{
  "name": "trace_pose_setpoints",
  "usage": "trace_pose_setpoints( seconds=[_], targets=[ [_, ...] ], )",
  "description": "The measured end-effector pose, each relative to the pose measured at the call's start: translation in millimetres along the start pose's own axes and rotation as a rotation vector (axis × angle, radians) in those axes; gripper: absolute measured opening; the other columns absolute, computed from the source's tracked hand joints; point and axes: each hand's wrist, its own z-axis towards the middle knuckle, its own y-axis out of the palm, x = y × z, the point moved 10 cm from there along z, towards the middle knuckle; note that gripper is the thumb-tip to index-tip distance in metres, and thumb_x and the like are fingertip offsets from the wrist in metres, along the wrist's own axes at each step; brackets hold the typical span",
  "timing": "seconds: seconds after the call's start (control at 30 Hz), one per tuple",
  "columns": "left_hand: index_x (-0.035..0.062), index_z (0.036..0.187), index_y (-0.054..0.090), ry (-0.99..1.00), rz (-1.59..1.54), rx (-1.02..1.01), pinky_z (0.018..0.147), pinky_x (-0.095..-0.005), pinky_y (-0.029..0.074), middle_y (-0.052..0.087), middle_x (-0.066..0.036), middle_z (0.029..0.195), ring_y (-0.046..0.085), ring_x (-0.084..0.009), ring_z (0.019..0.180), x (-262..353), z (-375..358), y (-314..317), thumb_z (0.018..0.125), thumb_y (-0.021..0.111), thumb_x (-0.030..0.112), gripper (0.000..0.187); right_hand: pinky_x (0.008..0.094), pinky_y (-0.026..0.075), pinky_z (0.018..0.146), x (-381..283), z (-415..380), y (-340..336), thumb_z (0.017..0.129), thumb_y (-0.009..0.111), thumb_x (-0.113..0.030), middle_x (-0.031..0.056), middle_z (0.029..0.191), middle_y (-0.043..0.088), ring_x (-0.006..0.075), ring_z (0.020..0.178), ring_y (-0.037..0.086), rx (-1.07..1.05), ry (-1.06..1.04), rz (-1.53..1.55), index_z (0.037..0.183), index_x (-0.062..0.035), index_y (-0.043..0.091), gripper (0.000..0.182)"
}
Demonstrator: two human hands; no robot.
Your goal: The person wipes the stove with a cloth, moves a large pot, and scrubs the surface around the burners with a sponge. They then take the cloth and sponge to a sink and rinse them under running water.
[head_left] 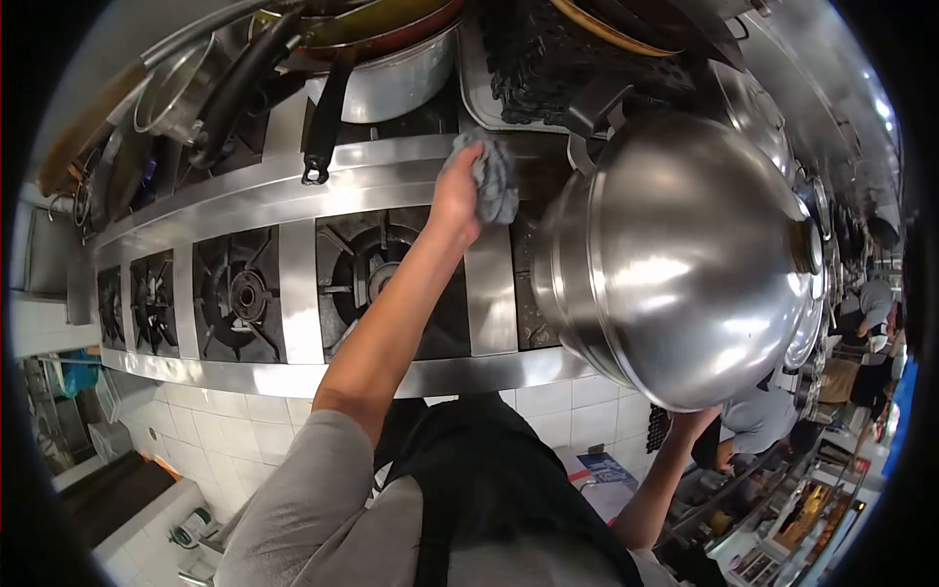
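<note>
My left hand (457, 196) is closed around a crumpled grey cloth (498, 181), above the steel strip between the front and back rows of burners. To the right, a large shiny steel mixing bowl (694, 254) is tipped with its rounded outside facing up. Several rim lines show along its left side, so other bowls may be nested with it. My right hand (693, 423) grips the bowl at its near edge; the fingertips are hidden behind the metal. Below the cloth sits a gas burner (383, 284) with a black grate.
A steel stove top (298, 293) runs left with several burners. Behind stand an aluminium pot (401, 83), stacked pans with a black handle (331, 117) jutting forward, and a pile of black grates (558, 59). At right, a co-worker in a grey shirt (773, 421) bends near shelves.
</note>
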Motion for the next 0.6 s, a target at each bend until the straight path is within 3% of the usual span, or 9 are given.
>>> trace_pose_setpoints(
  seconds=[0.13, 0.23, 0.27, 0.33, 0.43, 0.57, 0.6],
  targets=[
    [-0.0007, 0.128, 0.055, 0.051, 0.176, -0.004, 0.083, -0.0417, 0.056, 0.067, -0.013, 0.110, 0.067, -0.0249, 0.097, 2.5, 30.9, 39.8, 0.096, 0.055, 0.033, 0.046, 0.0415, 0.050, 0.094, 23.1, -6.2, -2.2, 0.092, 0.066, -0.023, 0.0139, 0.123, 0.066, 0.0293, 0.107, 0.065, 0.103, 0.317, 0.464, 0.127, 0.0041, 0.057, 0.046],
    [-0.0052, 0.141, 0.044, 0.196, 0.513, 0.095, 0.092, -0.0407, 0.052, 0.061, -0.018, 0.126, 0.062, -0.0301, 0.113, 12.6, 53.3, 63.7, 0.094, 0.058, 0.034, 0.063, 0.0407, 0.050, 0.095, 56.0, -18.2, 12.5, 0.093, 0.065, -0.023, 0.0145, 0.125, 0.065, 0.0287, 0.109, 0.065, 0.142, 0.533, 0.775, 0.130, 0.0045, 0.055, 0.047],
    [-0.0061, 0.147, 0.038, 0.243, 0.579, 0.071, 0.099, -0.0395, 0.047, 0.055, -0.023, 0.136, 0.054, -0.0331, 0.126, 12.6, 65.6, 73.0, 0.091, 0.062, 0.037, 0.074, 0.0404, 0.050, 0.096, 62.7, -22.5, 15.7, 0.094, 0.064, -0.023, 0.0148, 0.126, 0.064, 0.0286, 0.110, 0.064, 0.149, 0.570, 0.829, 0.130, 0.0046, 0.054, 0.047],
    [-0.0051, 0.144, 0.041, 0.393, 0.752, -0.160, 0.098, -0.0386, 0.048, 0.056, -0.023, 0.134, 0.056, -0.0312, 0.124, 9.7, 87.8, 105.3, 0.091, 0.062, 0.036, 0.070, 0.0399, 0.050, 0.096, 76.7, -29.2, 20.1, 0.094, 0.063, -0.022, 0.0152, 0.128, 0.063, 0.0282, 0.111, 0.064, 0.159, 0.613, 0.885, 0.132, 0.0049, 0.053, 0.048],
    [-0.0010, 0.142, 0.045, 0.452, 0.813, -0.370, 0.097, -0.0362, 0.049, 0.059, -0.018, 0.130, 0.058, -0.0270, 0.120, -11.9, 122.0, 130.6, 0.094, 0.059, 0.030, 0.058, 0.0391, 0.050, 0.097, 94.8, -36.2, 27.3, 0.096, 0.062, -0.022, 0.0159, 0.130, 0.062, 0.0277, 0.112, 0.063, 0.101, 0.575, 0.816, 0.135, 0.0053, 0.051, 0.049],
    [0.0044, 0.139, 0.050, 0.414, 0.641, -0.638, 0.095, -0.0331, 0.050, 0.062, -0.011, 0.125, 0.060, -0.0213, 0.113, -41.6, 170.3, 149.8, 0.098, 0.056, 0.021, 0.044, 0.0386, 0.049, 0.099, 54.4, -18.7, 12.3, 0.100, 0.056, -0.022, 0.0162, 0.134, 0.060, 0.0268, 0.116, 0.062, -0.021, 0.162, 0.190, 0.139, 0.0042, 0.048, 0.048],
    [0.0058, 0.138, 0.051, 0.402, 0.592, -0.712, 0.095, -0.0323, 0.050, 0.063, -0.009, 0.124, 0.061, -0.0199, 0.112, -47.6, 181.9, 154.8, 0.099, 0.055, 0.019, 0.041, 0.0386, 0.049, 0.100, 67.1, -24.2, 23.4, 0.101, 0.052, -0.028, 0.0178, 0.138, 0.056, 0.0276, 0.119, 0.059, -0.052, 0.417, 0.625, 0.142, 0.0027, 0.045, 0.052]
  ],
)
